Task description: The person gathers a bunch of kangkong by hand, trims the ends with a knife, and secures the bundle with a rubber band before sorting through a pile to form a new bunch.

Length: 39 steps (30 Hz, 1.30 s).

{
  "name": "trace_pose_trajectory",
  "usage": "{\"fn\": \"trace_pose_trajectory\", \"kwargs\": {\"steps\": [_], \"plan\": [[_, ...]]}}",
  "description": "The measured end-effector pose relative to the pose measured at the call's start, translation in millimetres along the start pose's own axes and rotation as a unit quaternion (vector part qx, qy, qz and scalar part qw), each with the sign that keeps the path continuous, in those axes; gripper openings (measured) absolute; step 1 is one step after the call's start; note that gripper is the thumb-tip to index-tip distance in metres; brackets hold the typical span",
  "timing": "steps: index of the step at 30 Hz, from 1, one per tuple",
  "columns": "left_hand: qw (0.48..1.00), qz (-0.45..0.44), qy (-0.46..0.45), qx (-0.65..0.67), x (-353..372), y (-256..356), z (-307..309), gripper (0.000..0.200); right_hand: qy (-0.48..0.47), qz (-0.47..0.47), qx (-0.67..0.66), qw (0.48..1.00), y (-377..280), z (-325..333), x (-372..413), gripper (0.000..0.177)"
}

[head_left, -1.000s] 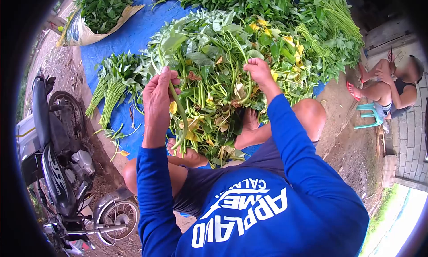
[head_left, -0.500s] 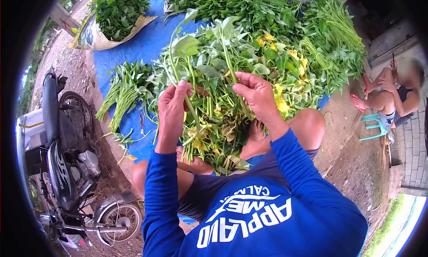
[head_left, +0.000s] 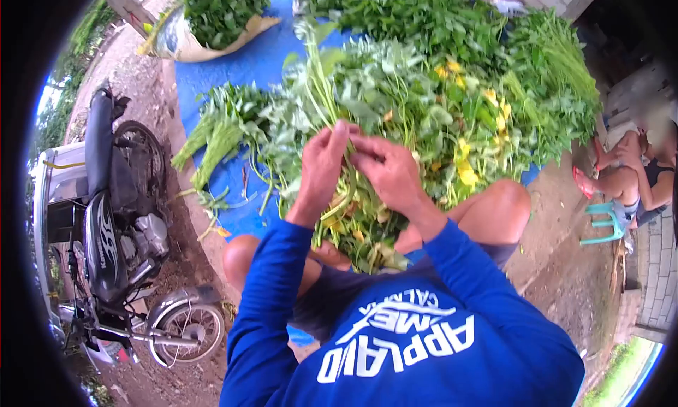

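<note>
My left hand (head_left: 323,168) is closed around several leafy green stems (head_left: 319,82), which point up and away from me, slightly blurred. Close against it, my right hand (head_left: 390,172) pinches at the same stems, its fingertips meeting my left fingers. Lower stem ends hang below both hands. Beneath and beyond them spreads a loose heap of leafy greens (head_left: 381,68) mixed with yellowed leaves (head_left: 466,163). Bundled greens (head_left: 219,142) lie to the left of the heap.
A blue tarp (head_left: 233,71) lies under the greens. At the far left is a sack (head_left: 201,50) of leaves; more bundles (head_left: 558,75) lie far right. A motorcycle (head_left: 106,266) stands left. A person (head_left: 635,167) sits right on a green stool (head_left: 604,220).
My hands have come together from apart, bringing their separate stems into one bunch. The whole view has shifted slightly, so the surroundings appear further right.
</note>
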State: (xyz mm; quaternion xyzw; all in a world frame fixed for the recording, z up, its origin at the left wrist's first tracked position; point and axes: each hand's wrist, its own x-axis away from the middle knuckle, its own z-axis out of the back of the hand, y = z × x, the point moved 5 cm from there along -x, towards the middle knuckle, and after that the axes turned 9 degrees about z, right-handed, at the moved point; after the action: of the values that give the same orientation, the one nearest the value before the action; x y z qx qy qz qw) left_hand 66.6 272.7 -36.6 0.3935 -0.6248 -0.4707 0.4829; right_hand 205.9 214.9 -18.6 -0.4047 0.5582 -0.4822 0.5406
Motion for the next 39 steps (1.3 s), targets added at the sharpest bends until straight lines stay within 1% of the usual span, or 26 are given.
{"fn": "trace_pose_trajectory", "kwargs": {"steps": [1, 2, 3, 4, 5, 6, 7, 8, 10, 11, 14, 15, 18, 20, 22, 23, 26, 27, 28, 30, 32, 33, 36, 37, 39], "plan": [[1.000, -0.003, 0.011, -0.006, 1, 4, 1, 0.037, -0.041, 0.014, 0.029, 0.999, -8, 0, -5, 0.032], [1.000, -0.005, 0.024, -0.012, 0, 7, 6, 0.039, -0.060, 0.035, 0.003, 0.998, 3, -1, -11, 0.031], [0.999, 0.024, 0.017, 0.026, -8, 3, 16, 0.038, -0.034, -0.011, -0.036, 0.999, 1, 2, -14, 0.028], [0.997, 0.043, 0.014, 0.063, -16, 1, 27, 0.038, -0.012, -0.026, -0.048, 0.998, -2, 13, -19, 0.023], [0.988, 0.043, 0.019, 0.148, -21, 4, 34, 0.037, 0.029, 0.005, -0.034, 0.999, -3, 27, -26, 0.019], [0.971, 0.038, 0.024, 0.233, -25, 6, 41, 0.035, 0.062, -0.014, -0.037, 0.997, 2, 39, -28, 0.018], [0.965, 0.039, 0.028, 0.258, -29, 5, 51, 0.031, 0.050, -0.043, -0.004, 0.998, 13, 50, -28, 0.018], [0.959, 0.054, 0.012, 0.279, -29, 3, 58, 0.031, 0.041, -0.071, 0.029, 0.996, 27, 56, -26, 0.019], [0.943, 0.085, -0.028, 0.321, -29, 5, 62, 0.030, -0.010, -0.033, 0.018, 0.999, 37, 45, -11, 0.025], [0.943, 0.088, -0.041, 0.319, -30, 4, 64, 0.029, -0.033, -0.016, 0.013, 0.999, 40, 42, -2, 0.028], [0.939, 0.108, -0.067, 0.319, -24, 9, 51, 0.030, -0.022, -0.004, 0.016, 1.000, 32, 24, 2, 0.043], [0.942, 0.109, -0.088, 0.304, -22, 8, 46, 0.031, -0.028, 0.014, 0.021, 0.999, 18, 20, -2, 0.056], [0.952, 0.129, -0.117, 0.254, -15, 4, 30, 0.034, -0.007, -0.009, -0.111, 0.994, 10, 0, -14, 0.061], [0.959, 0.138, -0.114, 0.218, -14, 1, 25, 0.038, -0.064, -0.046, -0.094, 0.992, 26, 0, -28, 0.048], [0.965, 0.146, -0.103, 0.190, -11, 5, 20, 0.041, -0.144, -0.072, 0.005, 0.987, 23, 10, -38, 0.037], [0.967, 0.148, -0.081, 0.190, -11, 7, 19, 0.042, -0.127, -0.084, 0.032, 0.988, 19, 21, -37, 0.023], [0.970, 0.141, -0.144, 0.138, -9, 10, 20, 0.043, -0.126, -0.022, -0.014, 0.992, 15, 42, -44, 0.018], [0.969, 0.153, -0.148, 0.126, -7, 10, 17, 0.042, -0.110, 0.002, 0.007, 0.994, 6, 50, -48, 0.015], [0.968, 0.165, -0.152, 0.114, -4, 9, 15, 0.040, -0.099, -0.003, 0.018, 0.995, -2, 59, -53, 0.016], [0.965, 0.179, -0.171, 0.088, -2, 3, 10, 0.038, -0.092, 0.045, 0.045, 0.994, -12, 75, -67, 0.017], [0.961, 0.181, -0.201, 0.063, -4, -7, 6, 0.035, -0.091, 0.048, 0.068, 0.992, -26, 89, -76, 0.018], [0.958, 0.197, -0.195, 0.080, -1, -8, 3, 0.029, -0.092, 0.051, 0.078, 0.991, -29, 93, -78, 0.018], [0.950, 0.179, -0.245, 0.072, 1, -5, -2, 0.027, -0.112, 0.052, 0.102, 0.987, -30, 100, -78, 0.019], [0.949, 0.163, -0.259, 0.073, 3, -1, -5, 0.027, -0.100, 0.042, 0.077, 0.991, -28, 102, -75, 0.019], [0.948, 0.151, -0.269, 0.078, 2, -3, -4, 0.030, -0.048, 0.043, 0.083, 0.994, -25, 115, -73, 0.019]]}}
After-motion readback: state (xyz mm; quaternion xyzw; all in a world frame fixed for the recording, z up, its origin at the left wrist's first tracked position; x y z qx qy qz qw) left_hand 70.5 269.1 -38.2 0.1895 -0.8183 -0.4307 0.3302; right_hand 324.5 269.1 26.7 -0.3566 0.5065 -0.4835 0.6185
